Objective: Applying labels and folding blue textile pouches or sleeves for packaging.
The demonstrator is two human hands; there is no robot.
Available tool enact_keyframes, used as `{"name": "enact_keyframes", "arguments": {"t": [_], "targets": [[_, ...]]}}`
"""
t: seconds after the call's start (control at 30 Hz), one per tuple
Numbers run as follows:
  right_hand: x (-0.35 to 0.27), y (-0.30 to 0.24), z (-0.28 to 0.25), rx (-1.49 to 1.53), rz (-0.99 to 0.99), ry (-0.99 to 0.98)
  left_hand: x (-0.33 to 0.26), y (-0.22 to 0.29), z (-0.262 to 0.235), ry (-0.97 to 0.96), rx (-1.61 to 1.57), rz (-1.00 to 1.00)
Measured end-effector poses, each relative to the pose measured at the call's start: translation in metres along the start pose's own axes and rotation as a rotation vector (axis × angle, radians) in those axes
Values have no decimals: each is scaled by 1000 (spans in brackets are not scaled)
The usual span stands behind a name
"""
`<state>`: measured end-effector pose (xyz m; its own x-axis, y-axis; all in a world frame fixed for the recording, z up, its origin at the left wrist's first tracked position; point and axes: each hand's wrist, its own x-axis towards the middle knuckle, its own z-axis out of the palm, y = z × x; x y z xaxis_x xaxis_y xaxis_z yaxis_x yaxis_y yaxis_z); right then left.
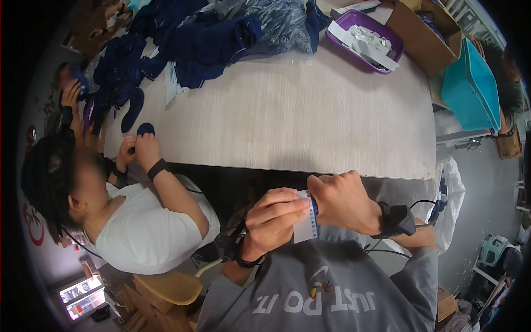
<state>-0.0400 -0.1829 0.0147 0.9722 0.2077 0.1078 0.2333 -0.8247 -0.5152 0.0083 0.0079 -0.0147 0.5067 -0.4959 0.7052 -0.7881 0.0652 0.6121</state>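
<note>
In front of my chest, just off the table's near edge, my left hand (276,218) is closed on a white card (305,228) with a row of small blue triangles along one side. My right hand (343,203) is curled into a fist against the card's upper right side. A sliver of dark blue material (315,207) shows between the card and that fist. What the right fingers grip is hidden behind the back of the hand.
A pale wood-look table (310,122) spreads ahead. Navy garments (215,47) and clear plastic lie at its far left. Far right are a purple basket (354,22) of white scraps, a cardboard box (426,39) and a turquoise bin (470,88). A co-worker (160,232) sits at left, handling a navy piece.
</note>
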Motion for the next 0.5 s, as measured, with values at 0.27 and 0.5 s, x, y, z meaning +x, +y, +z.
{"name": "enact_keyframes", "arguments": {"t": [0.27, 0.5], "targets": [[0, -2, -5, 69, 8, -5, 2, 3, -1, 3, -37, -32], [2, 8, -13, 107, 64, -146, 11, 9, 3, -95, -62, -160]]}}
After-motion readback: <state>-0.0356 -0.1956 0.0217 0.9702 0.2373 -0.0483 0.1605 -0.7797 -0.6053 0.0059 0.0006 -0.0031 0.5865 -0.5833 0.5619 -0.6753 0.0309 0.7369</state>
